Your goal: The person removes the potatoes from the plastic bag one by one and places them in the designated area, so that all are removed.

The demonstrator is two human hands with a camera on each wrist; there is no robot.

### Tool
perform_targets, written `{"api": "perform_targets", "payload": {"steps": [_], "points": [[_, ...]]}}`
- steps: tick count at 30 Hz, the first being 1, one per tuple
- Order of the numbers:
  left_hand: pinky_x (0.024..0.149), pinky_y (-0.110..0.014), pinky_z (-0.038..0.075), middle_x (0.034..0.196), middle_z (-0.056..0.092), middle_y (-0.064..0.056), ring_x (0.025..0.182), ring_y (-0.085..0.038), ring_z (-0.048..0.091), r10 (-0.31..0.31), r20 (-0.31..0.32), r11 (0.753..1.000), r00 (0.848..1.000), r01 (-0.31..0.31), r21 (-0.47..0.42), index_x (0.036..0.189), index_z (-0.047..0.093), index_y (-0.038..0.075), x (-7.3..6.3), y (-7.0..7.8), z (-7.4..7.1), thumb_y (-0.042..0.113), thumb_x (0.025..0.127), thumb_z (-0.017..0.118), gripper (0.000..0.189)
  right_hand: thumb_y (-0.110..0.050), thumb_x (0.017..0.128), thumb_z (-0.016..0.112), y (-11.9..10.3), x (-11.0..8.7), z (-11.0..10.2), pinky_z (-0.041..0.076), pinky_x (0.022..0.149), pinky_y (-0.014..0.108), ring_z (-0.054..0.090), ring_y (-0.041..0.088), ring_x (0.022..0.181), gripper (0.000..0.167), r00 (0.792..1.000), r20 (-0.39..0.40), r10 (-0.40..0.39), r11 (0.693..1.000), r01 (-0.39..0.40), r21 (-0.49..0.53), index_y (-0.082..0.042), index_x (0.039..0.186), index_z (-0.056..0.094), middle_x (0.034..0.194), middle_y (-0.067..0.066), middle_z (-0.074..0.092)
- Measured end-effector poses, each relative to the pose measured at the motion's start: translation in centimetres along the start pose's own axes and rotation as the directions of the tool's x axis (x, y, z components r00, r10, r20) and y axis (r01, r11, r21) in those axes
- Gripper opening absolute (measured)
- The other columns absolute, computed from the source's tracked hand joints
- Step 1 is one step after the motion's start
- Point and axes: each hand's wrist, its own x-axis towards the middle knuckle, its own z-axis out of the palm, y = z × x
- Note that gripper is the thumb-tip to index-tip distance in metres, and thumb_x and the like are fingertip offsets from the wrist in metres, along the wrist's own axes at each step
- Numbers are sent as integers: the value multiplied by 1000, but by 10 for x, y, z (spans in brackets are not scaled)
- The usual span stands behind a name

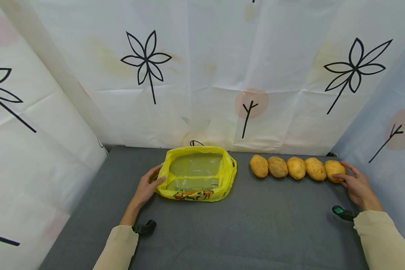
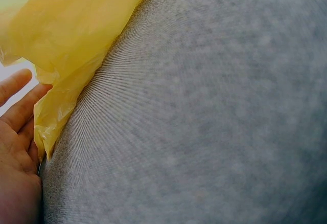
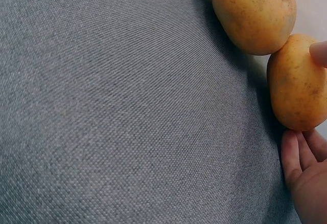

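A yellow plastic bag lies on the grey table with its mouth spread wide, an orange and black print on its near side. My left hand holds its left end, thumb over the near side and fingers behind the edge. In the left wrist view, folds of the bag partly cover the fingers. Five potatoes would be several: several potatoes form a row right of the bag. My right hand grips the rightmost potato between thumb and fingers. That potato touches its neighbour in the right wrist view.
Behind the table hangs a pale curtain with drawn flowers. More of this cloth closes off the left and right sides. Each wrist wears a dark strapped device.
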Motion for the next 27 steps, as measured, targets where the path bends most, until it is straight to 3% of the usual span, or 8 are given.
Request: {"api": "perform_targets", "payload": {"steps": [8,10,13,15,18,23,25,27], "points": [[112,-59,30,154,41,-28,143,-43,35,9,4,1000,1000,-9,-11,151,41,-6,1,0,1,11,103,61,55,-24,94,76,2,-1,-1,44,73,8,18,11,146,96,999,-32,12,1000,-12,5,-32,164,12,169,1,-5],[112,-59,30,154,40,-28,143,-43,35,6,5,1000,1000,-6,-7,151,40,-6,2,0,2,11,103,61,55,-29,95,74,1,-1,0,46,87,13,14,14,150,95,998,-51,19,999,-22,-45,-31,164,9,169,7,-6],[112,-59,30,154,40,-28,143,-43,35,0,4,1000,1000,0,0,152,40,-6,2,0,2,11,103,61,56,-38,97,68,-2,-4,4,41,108,31,10,29,154,92,994,-109,6,985,-25,-172,-27,165,6,168,18,-4],[112,-58,31,153,41,-27,142,-43,36,1,0,1000,1000,-1,3,152,40,-6,3,0,3,11,103,61,56,-42,99,62,-4,-7,8,33,115,49,12,44,151,89,988,-148,-43,956,-3,-293,-19,165,7,166,27,-1],[111,-59,31,151,43,-29,140,-44,38,25,-27,1000,999,-25,1,151,41,-8,3,-3,3,10,102,62,56,-42,101,59,-8,-14,16,31,108,65,17,57,145,86,973,-181,-142,902,51,-429,-5,163,12,162,36,6],[114,-61,25,148,46,-30,141,-45,38,106,-134,994,985,-108,-8,149,44,-6,8,-20,0,9,100,66,56,-38,102,59,-18,-30,35,28,101,75,23,64,137,81,941,-123,-315,795,192,-575,5,159,21,156,42,16],[116,-60,23,149,46,-27,143,-42,35,125,-161,992,979,-125,13,150,46,-1,10,-25,-3,12,99,68,57,-36,103,59,-23,-36,45,29,98,76,27,65,134,77,920,-74,-386,736,258,-626,6,158,23,155,43,21],[115,-62,22,153,43,-22,145,-40,32,134,-165,989,977,-121,86,152,45,4,12,-22,-7,18,100,68,58,-34,104,58,-29,-42,59,29,96,77,29,65,132,73,889,-25,-457,676,329,-659,6,157,27,153,42,25]]}}
